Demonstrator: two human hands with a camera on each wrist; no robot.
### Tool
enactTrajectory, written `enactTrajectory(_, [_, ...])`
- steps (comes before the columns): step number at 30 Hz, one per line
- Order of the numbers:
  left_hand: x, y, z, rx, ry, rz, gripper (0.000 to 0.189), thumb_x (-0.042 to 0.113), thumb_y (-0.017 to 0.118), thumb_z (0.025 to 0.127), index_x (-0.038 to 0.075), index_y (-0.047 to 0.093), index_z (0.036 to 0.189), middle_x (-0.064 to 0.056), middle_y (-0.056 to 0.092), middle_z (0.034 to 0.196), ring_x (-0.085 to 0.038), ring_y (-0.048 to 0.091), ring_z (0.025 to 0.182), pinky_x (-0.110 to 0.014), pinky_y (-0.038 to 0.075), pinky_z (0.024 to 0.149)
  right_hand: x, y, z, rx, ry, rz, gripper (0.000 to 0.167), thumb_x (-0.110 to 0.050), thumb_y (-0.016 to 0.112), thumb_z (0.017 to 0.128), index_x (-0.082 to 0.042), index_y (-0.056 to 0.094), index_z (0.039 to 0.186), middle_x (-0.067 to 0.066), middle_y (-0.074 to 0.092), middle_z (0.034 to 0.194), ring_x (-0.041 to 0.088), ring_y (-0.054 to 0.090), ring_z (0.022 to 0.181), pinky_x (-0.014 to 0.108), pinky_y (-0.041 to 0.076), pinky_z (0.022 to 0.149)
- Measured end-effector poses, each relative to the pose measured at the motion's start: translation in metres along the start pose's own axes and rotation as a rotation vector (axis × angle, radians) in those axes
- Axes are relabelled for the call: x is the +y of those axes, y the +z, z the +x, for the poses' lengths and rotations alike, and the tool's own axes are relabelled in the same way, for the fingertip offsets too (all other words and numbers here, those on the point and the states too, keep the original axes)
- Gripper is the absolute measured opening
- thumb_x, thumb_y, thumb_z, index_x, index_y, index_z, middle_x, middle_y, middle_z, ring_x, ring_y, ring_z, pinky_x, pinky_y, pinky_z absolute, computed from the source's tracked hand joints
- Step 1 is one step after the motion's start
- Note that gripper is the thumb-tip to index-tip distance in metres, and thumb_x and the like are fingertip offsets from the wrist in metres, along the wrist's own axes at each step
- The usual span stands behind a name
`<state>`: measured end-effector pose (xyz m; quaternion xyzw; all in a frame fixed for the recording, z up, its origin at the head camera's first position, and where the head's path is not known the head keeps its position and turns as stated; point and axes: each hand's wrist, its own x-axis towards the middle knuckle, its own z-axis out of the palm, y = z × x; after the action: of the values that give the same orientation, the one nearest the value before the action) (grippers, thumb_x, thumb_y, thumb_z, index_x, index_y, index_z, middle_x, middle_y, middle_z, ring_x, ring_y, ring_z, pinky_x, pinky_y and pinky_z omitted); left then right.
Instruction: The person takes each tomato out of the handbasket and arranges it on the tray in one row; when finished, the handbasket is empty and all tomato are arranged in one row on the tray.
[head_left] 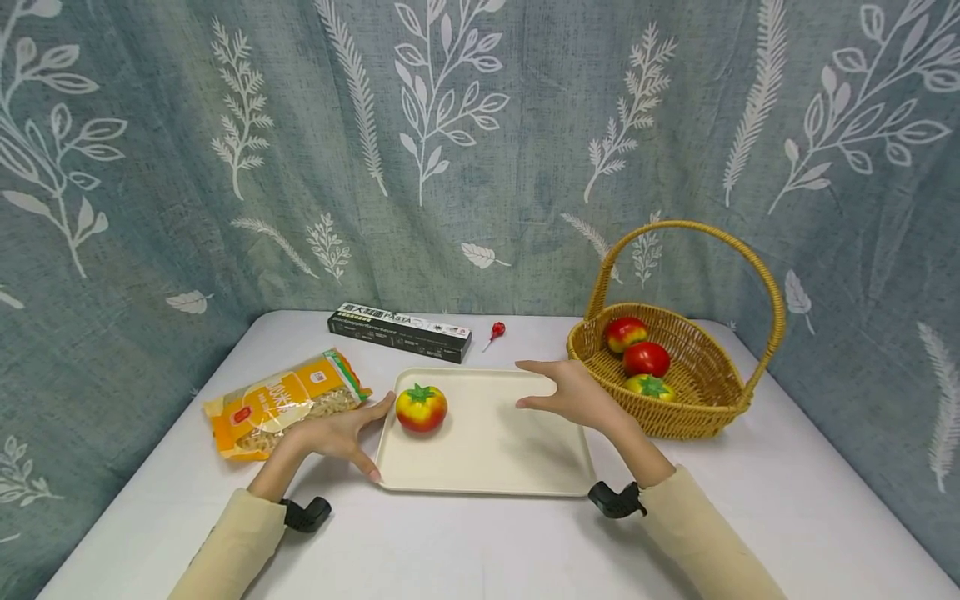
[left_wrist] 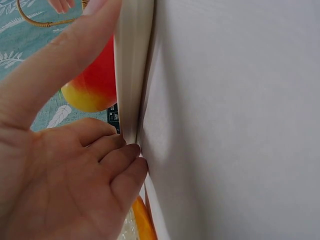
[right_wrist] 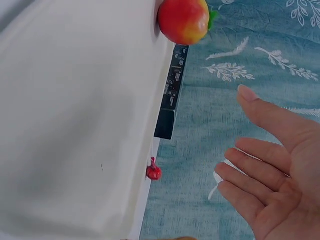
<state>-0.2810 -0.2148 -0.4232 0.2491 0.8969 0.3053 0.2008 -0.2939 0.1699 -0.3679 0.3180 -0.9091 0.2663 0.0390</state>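
Note:
A cream tray (head_left: 487,450) lies mid-table, with a red-and-yellow tomato (head_left: 422,408) with a green leafy top on its left part. My left hand (head_left: 341,433) spans the tray's left edge, thumb near the front corner and fingers farther back. In the left wrist view, its fingers (left_wrist: 127,165) are slightly bent against the tray's rim (left_wrist: 132,65). Over the tray's right side hovers my right hand (head_left: 566,396), thumb and fingers spread apart and holding nothing. The right wrist view shows its palm and fingers (right_wrist: 250,175) apart from the tray.
A wicker basket (head_left: 678,425) with a tall handle stands at the right, holding several red and yellow fruits (head_left: 647,359). Behind the tray are a black pasta box (head_left: 397,332) and a red lollipop (head_left: 498,330). An orange-and-clear food bag (head_left: 281,404) lies at the left.

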Motion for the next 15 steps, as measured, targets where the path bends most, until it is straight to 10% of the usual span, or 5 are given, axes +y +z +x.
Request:
enactTrajectory(11, [-0.001,0.001,0.001,0.004,0.004,-0.001,0.124,0.033,0.090,0.064,0.002,0.010,0.154,-0.021,0.014,0.158,-0.041,0.006,0.144,-0.058,0.012,0.113,0.014,-0.026,-0.023,0.075,0.028,-0.024,0.059,-0.035,0.078,0.080,-0.012,0.062,0.132,-0.005,0.052,0.064,0.008,0.025,0.051,0.026,0.032,0.052])
enactTrajectory(15, [-0.001,0.001,0.001,0.004,-0.008,-0.001,0.125,0.034,0.090,0.063,0.003,0.010,0.154,-0.020,0.014,0.158,-0.040,0.007,0.144,-0.057,0.012,0.114,0.019,-0.036,-0.031,0.095,0.044,-0.019,0.059,-0.036,0.078,0.080,-0.012,0.061,0.131,0.010,0.067,0.117,0.018,0.057,0.070,0.036,0.051,0.069])
